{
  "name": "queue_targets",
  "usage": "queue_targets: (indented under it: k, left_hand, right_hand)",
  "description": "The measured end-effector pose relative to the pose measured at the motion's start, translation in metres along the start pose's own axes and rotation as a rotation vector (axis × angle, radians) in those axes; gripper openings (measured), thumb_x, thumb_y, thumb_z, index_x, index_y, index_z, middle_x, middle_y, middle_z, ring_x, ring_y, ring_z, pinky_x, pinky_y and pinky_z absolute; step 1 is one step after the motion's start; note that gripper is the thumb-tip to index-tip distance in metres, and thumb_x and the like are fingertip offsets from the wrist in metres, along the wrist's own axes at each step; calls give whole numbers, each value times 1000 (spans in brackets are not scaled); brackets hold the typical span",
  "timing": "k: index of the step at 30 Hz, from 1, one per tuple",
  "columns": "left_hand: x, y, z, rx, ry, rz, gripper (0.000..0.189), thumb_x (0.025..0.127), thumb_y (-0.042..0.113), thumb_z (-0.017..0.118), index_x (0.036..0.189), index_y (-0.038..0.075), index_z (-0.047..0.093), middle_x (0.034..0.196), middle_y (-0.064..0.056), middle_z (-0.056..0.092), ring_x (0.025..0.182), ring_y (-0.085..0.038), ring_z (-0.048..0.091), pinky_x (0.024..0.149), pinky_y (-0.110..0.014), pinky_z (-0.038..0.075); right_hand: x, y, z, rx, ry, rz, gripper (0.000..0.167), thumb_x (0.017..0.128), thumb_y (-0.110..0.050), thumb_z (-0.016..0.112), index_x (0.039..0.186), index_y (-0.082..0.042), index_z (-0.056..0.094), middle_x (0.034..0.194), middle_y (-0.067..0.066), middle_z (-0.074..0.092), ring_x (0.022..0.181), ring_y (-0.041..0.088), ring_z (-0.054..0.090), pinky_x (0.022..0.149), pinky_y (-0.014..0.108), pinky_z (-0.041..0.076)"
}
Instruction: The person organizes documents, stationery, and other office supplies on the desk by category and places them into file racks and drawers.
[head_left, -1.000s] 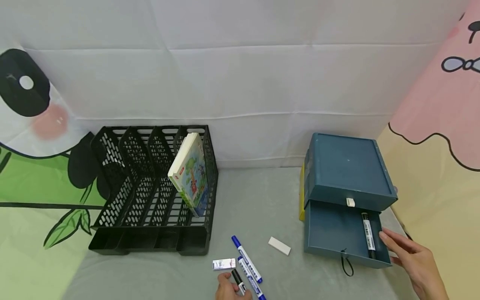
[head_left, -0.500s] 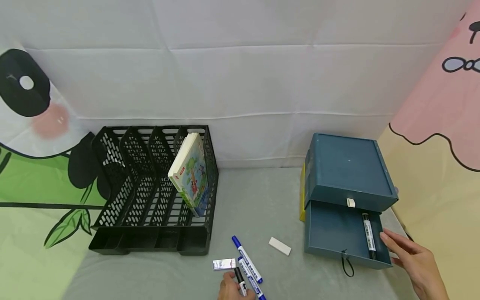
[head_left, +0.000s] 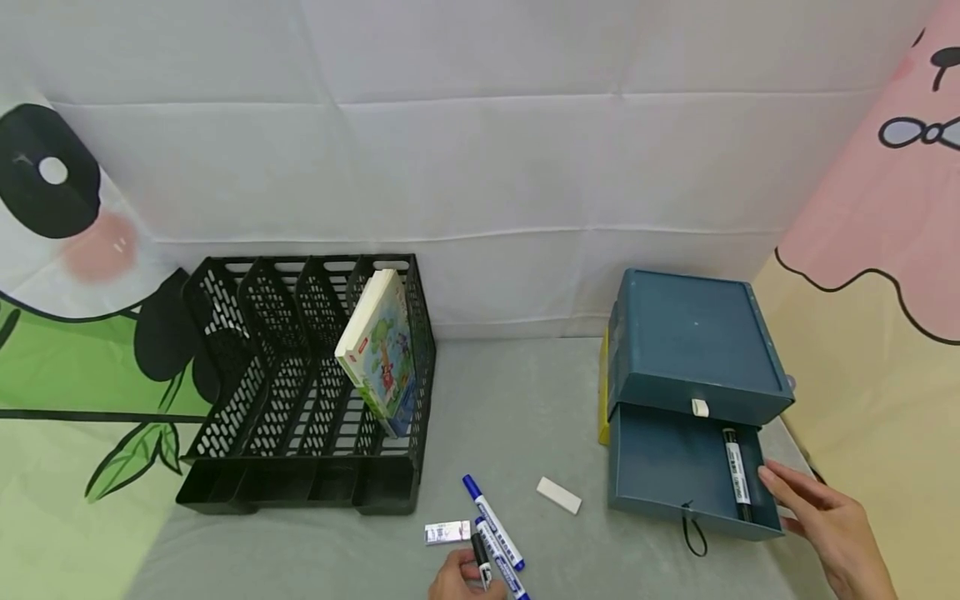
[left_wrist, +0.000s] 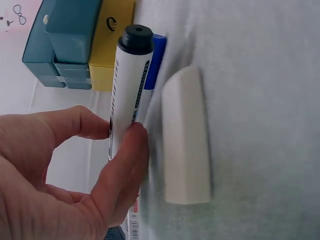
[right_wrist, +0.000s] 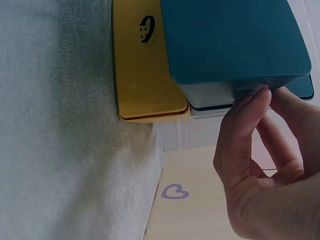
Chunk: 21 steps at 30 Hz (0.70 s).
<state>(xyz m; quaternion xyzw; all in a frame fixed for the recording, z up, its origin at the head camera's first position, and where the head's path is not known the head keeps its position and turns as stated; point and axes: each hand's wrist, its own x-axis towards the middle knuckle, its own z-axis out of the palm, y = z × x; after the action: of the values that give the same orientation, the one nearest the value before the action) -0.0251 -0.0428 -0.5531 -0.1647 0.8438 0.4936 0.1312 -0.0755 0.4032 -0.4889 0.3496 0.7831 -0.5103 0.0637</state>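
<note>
The left hand (head_left: 465, 577) pinches the black marker (head_left: 482, 562) between thumb and finger, one on each side of its white barrel, with the black end standing free of the grip. The marker is at the near edge of the cloth-covered table (head_left: 517, 408), just beside two blue markers (head_left: 492, 508) and a small labelled box (head_left: 447, 532); whether its lower end touches the cloth I cannot tell. The step in hand looks like taking up this marker cleanly. To do it well, keep the pinch light but square on the barrel, and lift straight up before any sideways move — the blue markers lie close enough to be caught and could roll. The white block (head_left: 558, 495) lies farther over, apart from the blue pair, and is best passed above. Meanwhile the right hand (head_left: 832, 515) grips the side wall of the pulled-out drawer (head_left: 660, 467), near its front corner, fingertips close together on the edge. That hold should be steadying only: a downward press might tip the drawer, and a tug could set the loose marker (head_left: 737, 471) inside it rolling — it lies lengthwise near the right wall.
</note>
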Motion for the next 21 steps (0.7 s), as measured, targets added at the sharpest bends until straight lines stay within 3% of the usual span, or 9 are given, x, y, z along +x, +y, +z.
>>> queue_targets:
  k: [7,13,21]
  left_hand:
    - [0,7,-6,-129,-51,24,45,79,15,74,117,-6,64,90,1,65,73,-18,70,64,-34,56]
    - [-1,18,-5,-254,-41,75,44,77,7,75,118,-7,66,90,-1,66,69,-17,68,62,-32,56]
    - [1,34,-3,-400,-107,34,48,80,4,73,125,-10,62,94,-3,68,78,-21,72,67,-34,58]
  right_hand:
    - [0,0,-1,9,-5,-8,79,90,-61,71,148,-9,56,144,9,58,80,-8,60,73,24,57]
    - [1,1,-1,16,-4,-7,76,90,-60,72,146,-11,58,139,6,61,81,-6,61,74,24,58]
    - [1,2,0,3,0,-20,75,91,-59,70,147,-11,58,143,10,58,81,-6,61,74,24,57]
